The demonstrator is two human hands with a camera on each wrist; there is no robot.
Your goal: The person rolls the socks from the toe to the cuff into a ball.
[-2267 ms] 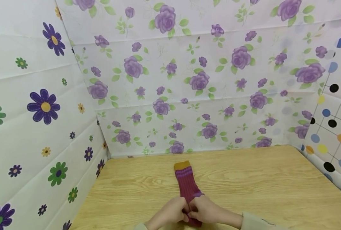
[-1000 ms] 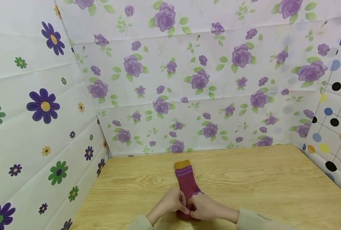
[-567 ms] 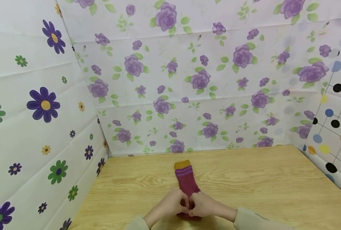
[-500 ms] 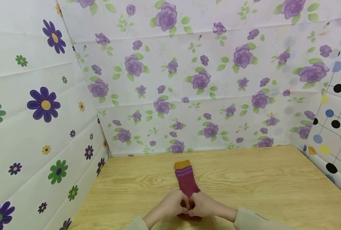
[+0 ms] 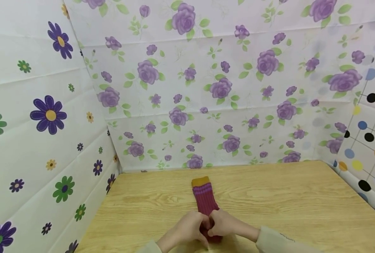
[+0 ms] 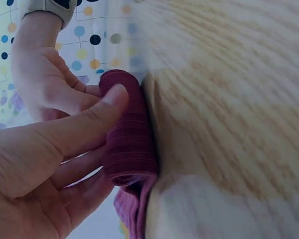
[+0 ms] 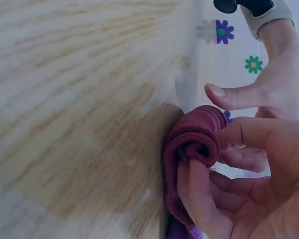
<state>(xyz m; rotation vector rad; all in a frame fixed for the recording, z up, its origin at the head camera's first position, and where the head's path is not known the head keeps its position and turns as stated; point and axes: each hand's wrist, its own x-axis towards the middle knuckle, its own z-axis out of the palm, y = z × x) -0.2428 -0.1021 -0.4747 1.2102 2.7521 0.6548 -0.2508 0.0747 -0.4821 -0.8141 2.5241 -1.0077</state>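
Maroon sock (image 5: 205, 200) lying on the wood-grain table (image 5: 285, 196), its near end rolled into a coil (image 6: 132, 139); mustard cuff (image 5: 201, 181) at the sock's far end, purple-rose sheet (image 5: 187, 123) upright beyond it; your right hand (image 5: 224, 223), right of the sock, pinches the coil; your left hand (image 5: 188, 226), left of the sock, is released, fingers loose at the coil, thumb standing clear; finger contact there you can't tell.

The head camera looks forward and down across the counter (image 5: 285, 196); both wrist cameras, close-up and sideways, share the sock (image 6: 133, 137).
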